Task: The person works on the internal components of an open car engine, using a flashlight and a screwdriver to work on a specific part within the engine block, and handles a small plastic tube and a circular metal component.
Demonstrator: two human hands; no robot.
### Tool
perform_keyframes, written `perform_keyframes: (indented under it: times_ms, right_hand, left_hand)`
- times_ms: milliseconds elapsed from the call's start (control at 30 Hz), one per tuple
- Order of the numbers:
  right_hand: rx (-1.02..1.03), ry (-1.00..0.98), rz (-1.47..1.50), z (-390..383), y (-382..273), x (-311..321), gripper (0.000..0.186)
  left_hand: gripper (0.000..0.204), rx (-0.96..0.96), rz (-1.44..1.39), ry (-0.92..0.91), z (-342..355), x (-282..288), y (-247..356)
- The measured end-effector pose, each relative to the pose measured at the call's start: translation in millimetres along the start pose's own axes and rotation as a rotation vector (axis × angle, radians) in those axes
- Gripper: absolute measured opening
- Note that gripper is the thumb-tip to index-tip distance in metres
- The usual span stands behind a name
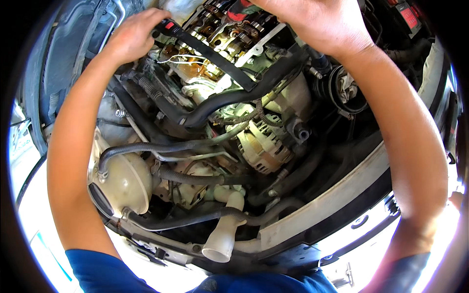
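Note:
Over the open engine, a slim black work light with a red switch slants across the exposed valve train. My left hand is closed at the light's upper left end, fingers curled, some of their tips hidden. At the top edge my right hand bends inward from the wrist. A red-handled tool with a narrow metal tip reaches down among the valve parts beside its fingers. The picture's edge cuts off most of those fingers, so the grip shows only in part. Bright light falls on the metal under the lamp.
A thick black hose crosses in front of the engine, above the alternator. At the left stands a whitish coolant tank with hoses. A pale filler neck rises near the front panel. Crumpled material fills an open duct at the right.

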State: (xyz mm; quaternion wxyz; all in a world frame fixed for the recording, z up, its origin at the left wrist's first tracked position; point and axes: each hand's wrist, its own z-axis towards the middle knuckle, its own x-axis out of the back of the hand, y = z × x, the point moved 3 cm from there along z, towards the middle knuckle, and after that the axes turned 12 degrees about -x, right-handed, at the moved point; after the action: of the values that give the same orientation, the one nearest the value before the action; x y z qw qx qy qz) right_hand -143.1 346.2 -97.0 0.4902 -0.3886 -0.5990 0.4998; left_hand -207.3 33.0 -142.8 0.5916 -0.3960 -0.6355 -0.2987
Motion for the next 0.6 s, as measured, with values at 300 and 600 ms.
perform_keyframes:
  times_ms: [300,600]
  right_hand:
    - [0.058,-0.086,0.257,3,11,3,0.018]
    - [0.052,0.007,0.067,3,13,-1,0.016]
  left_hand:
    - [0.024,0.118,0.041,-0.414,14,7,88]
    - [0.025,0.15,-0.022,-0.372,22,-25,106]
